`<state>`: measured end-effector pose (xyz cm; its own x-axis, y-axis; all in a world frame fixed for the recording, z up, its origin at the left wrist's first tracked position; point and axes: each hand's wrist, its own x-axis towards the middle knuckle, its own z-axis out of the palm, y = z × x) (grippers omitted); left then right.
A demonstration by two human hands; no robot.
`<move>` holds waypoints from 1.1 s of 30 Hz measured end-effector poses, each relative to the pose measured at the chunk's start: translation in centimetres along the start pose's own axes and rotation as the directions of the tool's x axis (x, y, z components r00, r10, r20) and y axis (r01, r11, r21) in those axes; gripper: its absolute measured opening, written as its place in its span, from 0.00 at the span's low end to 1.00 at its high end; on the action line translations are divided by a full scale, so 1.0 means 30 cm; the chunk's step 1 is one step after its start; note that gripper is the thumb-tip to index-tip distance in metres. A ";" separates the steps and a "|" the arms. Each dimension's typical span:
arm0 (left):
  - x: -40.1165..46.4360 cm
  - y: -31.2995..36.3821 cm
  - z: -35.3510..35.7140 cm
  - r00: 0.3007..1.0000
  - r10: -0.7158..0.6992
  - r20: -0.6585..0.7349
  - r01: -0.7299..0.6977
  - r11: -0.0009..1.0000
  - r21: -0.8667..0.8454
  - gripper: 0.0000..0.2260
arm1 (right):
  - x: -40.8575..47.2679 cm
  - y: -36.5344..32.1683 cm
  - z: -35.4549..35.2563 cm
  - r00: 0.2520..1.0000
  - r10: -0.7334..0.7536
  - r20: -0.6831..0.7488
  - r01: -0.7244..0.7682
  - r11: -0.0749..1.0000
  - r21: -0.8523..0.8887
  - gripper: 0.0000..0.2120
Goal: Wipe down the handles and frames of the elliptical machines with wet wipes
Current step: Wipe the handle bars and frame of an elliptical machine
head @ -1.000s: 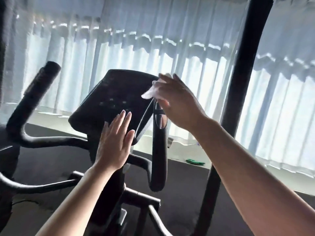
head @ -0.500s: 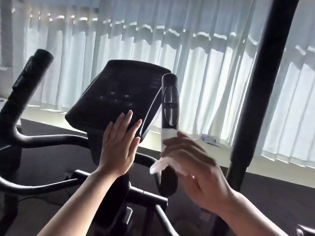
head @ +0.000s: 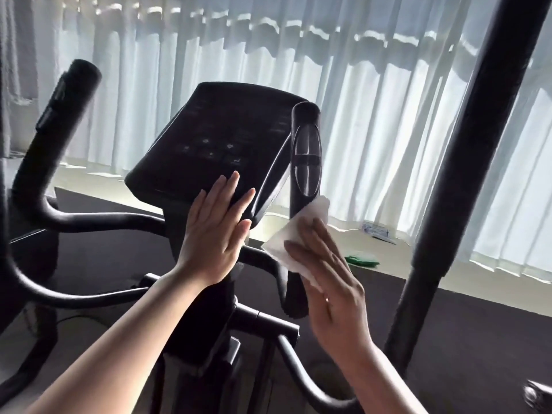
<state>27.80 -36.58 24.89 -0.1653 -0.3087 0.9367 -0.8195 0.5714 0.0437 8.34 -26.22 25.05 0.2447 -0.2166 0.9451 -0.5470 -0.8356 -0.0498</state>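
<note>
While our left hand (head: 213, 237) rests flat on the console (head: 215, 144), our right hand (head: 331, 282) presses the wet wipe (head: 298, 237) on the upright handle (head: 304, 162), fingers seemingly straight; next, its lower bend.

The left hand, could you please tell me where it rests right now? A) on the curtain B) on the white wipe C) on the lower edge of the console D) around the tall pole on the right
C: the left hand lies flat, fingers straight, on the lower edge of the console, while the right hand presses the wipe to the handle.
</note>
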 end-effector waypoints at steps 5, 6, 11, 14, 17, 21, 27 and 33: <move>0.000 -0.010 -0.034 0.996 0.013 0.084 -0.010 0.999 -0.036 0.22 | -0.138 -0.002 -0.013 0.998 -0.054 0.022 0.054 0.998 -0.019 0.14; -0.001 -0.012 -0.043 0.995 0.017 0.101 -0.014 0.999 -0.039 0.23 | -0.167 0.003 -0.020 0.996 -0.082 0.043 0.084 0.996 -0.039 0.14; -0.005 -0.011 -0.063 0.988 0.034 0.154 -0.028 0.999 -0.040 0.24 | -0.317 0.046 -0.067 0.955 -0.162 0.247 0.218 0.951 -0.218 0.17; -0.014 -0.013 -0.068 0.983 0.029 0.181 -0.024 0.999 -0.032 0.24 | -0.287 -0.007 -0.105 0.975 -0.140 0.174 0.179 0.956 -0.232 0.13; -0.027 -0.013 -0.065 0.985 0.035 0.167 -0.029 0.999 -0.042 0.24 | -0.071 -0.081 -0.143 0.975 -0.221 -0.008 0.211 0.939 -0.272 0.11; -0.033 -0.014 -0.059 0.984 0.023 0.178 -0.019 1.000 -0.023 0.24 | 0.193 -0.056 -0.110 0.927 -0.285 0.243 0.368 0.814 -0.450 0.11; -0.035 -0.032 -0.058 0.982 0.044 0.181 -0.038 0.999 -0.037 0.24 | -0.010 -0.032 -0.111 0.827 -0.320 0.462 0.498 0.799 -0.337 0.12; -0.036 -0.020 -0.058 0.982 0.009 0.186 0.005 0.997 -0.074 0.25 | -0.230 -0.077 -0.154 0.942 -0.103 0.320 0.192 0.946 -0.261 0.19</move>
<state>29.44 -35.27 24.45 -0.2720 -0.4399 0.8558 -0.7774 0.6246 0.0740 4.21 -20.47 20.14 0.5428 -0.2795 0.7920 -0.6793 -0.7006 0.2183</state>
